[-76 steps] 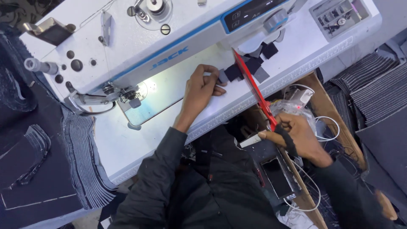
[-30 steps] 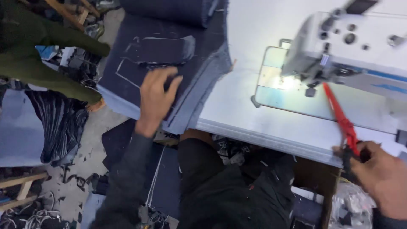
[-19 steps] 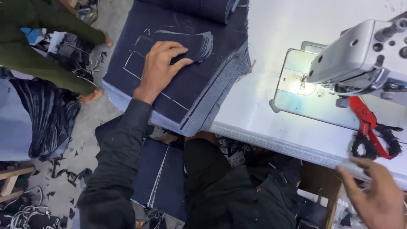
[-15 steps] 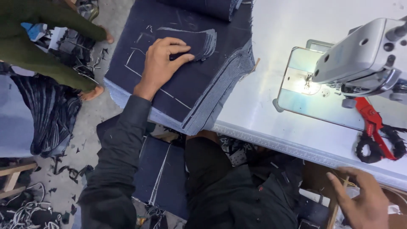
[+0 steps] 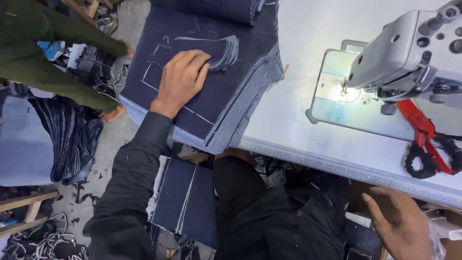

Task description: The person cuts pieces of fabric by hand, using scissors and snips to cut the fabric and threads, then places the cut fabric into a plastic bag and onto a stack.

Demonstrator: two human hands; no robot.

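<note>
The left hand [image 5: 182, 79] lay palm down on the top of a thick stack of dark denim pieces [image 5: 202, 91] at the left edge of the white bench [image 5: 288, 96]. Its arm, in a black sleeve, reached forward and up from the body, the wrist nearly straight. The fingers were stretched forward and close together, their tips pressing on a small curved denim piece [image 5: 222, 50] that sat on the stack; the grip was flat and unclosed, holding nothing.

The right hand [image 5: 402, 224] hung low below the bench edge, palm turned inward, fingers loosely spread and empty, its grip wide.

On the bench to the right stood a sewing machine [image 5: 409, 53] with its lamp lit over the needle plate, and red-handled scissors [image 5: 426, 139] lay just beside it. A person in a green sleeve [image 5: 57, 48] stood on the floor to the left.
</note>
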